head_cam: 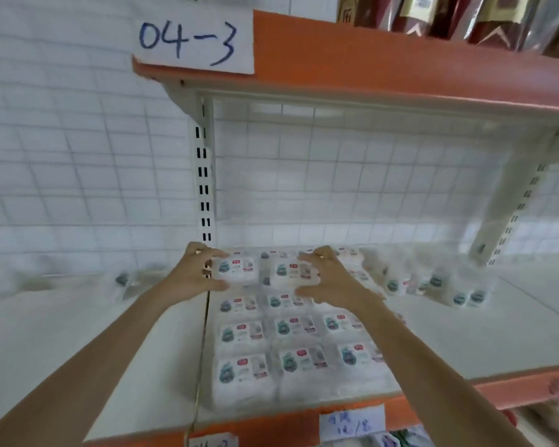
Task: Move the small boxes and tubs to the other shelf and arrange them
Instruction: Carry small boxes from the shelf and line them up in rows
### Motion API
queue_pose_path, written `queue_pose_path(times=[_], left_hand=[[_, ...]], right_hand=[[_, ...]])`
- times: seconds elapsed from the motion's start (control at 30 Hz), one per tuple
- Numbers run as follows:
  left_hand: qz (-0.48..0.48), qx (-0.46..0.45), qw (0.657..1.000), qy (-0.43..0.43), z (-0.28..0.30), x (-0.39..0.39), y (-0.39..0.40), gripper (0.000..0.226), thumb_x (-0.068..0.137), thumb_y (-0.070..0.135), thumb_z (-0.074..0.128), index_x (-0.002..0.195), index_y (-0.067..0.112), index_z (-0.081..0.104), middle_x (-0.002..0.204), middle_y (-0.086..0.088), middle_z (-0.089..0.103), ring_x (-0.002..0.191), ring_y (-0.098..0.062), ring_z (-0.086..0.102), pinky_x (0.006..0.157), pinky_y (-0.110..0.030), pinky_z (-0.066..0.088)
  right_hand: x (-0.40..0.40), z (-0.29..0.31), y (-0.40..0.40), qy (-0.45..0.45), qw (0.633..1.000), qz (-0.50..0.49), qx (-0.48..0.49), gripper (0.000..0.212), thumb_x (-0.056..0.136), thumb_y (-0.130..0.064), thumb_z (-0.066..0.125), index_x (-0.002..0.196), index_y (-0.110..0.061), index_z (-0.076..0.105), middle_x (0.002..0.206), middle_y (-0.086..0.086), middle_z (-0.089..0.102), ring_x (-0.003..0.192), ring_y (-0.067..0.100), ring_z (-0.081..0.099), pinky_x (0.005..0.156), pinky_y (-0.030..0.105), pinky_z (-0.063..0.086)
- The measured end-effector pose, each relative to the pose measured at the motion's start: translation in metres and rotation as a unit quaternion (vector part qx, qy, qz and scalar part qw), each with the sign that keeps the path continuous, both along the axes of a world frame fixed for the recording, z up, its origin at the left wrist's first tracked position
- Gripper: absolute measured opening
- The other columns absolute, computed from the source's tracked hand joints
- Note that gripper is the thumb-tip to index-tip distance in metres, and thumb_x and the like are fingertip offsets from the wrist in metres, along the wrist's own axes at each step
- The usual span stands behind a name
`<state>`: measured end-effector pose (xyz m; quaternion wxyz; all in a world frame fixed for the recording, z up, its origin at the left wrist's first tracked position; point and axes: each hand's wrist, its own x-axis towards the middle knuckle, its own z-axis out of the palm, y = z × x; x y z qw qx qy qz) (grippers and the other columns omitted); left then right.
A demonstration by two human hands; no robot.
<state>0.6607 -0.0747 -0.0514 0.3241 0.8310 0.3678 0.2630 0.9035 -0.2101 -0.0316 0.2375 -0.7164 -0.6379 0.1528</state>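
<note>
- Small boxes (291,333), white with a green and red label, lie flat in tidy rows on the shelf (465,343), and two of them sit higher, on top of the rear rows.
- Left hand (194,274) grips the left raised box (238,267): the fingers curl over its far edge and the thumb lies under its near edge.
- Right hand (328,280) holds the right raised box (292,272) in the same way, with spread fingers on top and the thumb at the near side.
- Both hands hold one box each, I think because this lets the person set two boxes side by side at once and keep the row straight.
- Boxes below form a grid with labels all facing up, probably so the next layer can rest level on them.
- To the right, well apart from the hands, stand several small tubs (433,282) in a loose group, blurred, near the slotted upright (510,217).
- Another slotted upright (204,188) stands just behind the left hand, at the border between two shelf bays.
- Above, a paper sign (191,40) reads "04-3" on the orange edge of the upper shelf (400,59).
- I judge that the task is well along for the boxes, while the tubs look not yet arranged.
</note>
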Motion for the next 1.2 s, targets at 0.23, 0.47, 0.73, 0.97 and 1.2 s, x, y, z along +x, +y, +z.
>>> queue_pose_path(times=[0.23,0.47,0.73,0.97,1.2], left_hand=[[0.068,-0.051,0.995,0.048,-0.015,0.017,-0.01,0.062,0.076,0.017,0.075,0.131,0.015,0.046,0.115,-0.002,0.037,0.11,-0.015,0.044,0.092,-0.02,0.039],[0.161,-0.161,0.964,-0.139,-0.029,0.025,-0.025,0.061,0.076,0.004,0.072,0.131,0.011,0.045,0.132,0.0,0.047,0.121,-0.016,0.045,0.094,-0.025,0.038],[0.196,-0.147,0.959,-0.145,-0.036,0.03,-0.021,0.061,0.075,0.007,0.075,0.13,0.007,0.048,0.125,-0.002,0.054,0.109,-0.016,0.054,0.095,-0.032,0.046],[0.176,-0.184,0.953,-0.166,-0.035,0.026,-0.015,0.06,0.074,0.005,0.075,0.128,0.007,0.047,0.129,-0.003,0.051,0.117,-0.02,0.052,0.096,-0.035,0.045],[0.184,-0.173,0.957,-0.141,-0.029,0.034,-0.025,0.062,0.078,0.007,0.071,0.133,0.009,0.041,0.137,-0.003,0.045,0.118,-0.014,0.045,0.093,-0.027,0.04]], right_hand=[[0.02,-0.025,0.053,0.002,0.996,0.083,-0.038,0.076,0.083,-0.025,0.067,0.146,-0.019,0.024,0.139,0.007,0.021,0.12,0.018,0.034,0.09,0.019,0.035],[0.033,-0.038,0.056,0.022,0.99,0.137,-0.001,0.061,0.087,-0.036,0.061,0.14,-0.017,0.037,0.136,0.006,0.025,0.126,0.021,0.034,0.101,0.021,0.026],[0.026,-0.039,0.059,0.011,0.994,0.11,0.009,0.055,0.088,-0.033,0.061,0.137,-0.016,0.043,0.135,0.01,0.027,0.121,0.025,0.04,0.105,0.027,0.032],[0.017,-0.03,0.06,0.004,0.997,0.08,-0.009,0.049,0.085,-0.031,0.063,0.13,-0.02,0.048,0.134,0.009,0.033,0.119,0.023,0.042,0.102,0.025,0.031],[0.008,-0.031,0.05,-0.013,0.999,0.042,-0.019,0.047,0.087,-0.031,0.059,0.132,-0.022,0.047,0.138,0.007,0.038,0.127,0.025,0.037,0.105,0.032,0.03]])
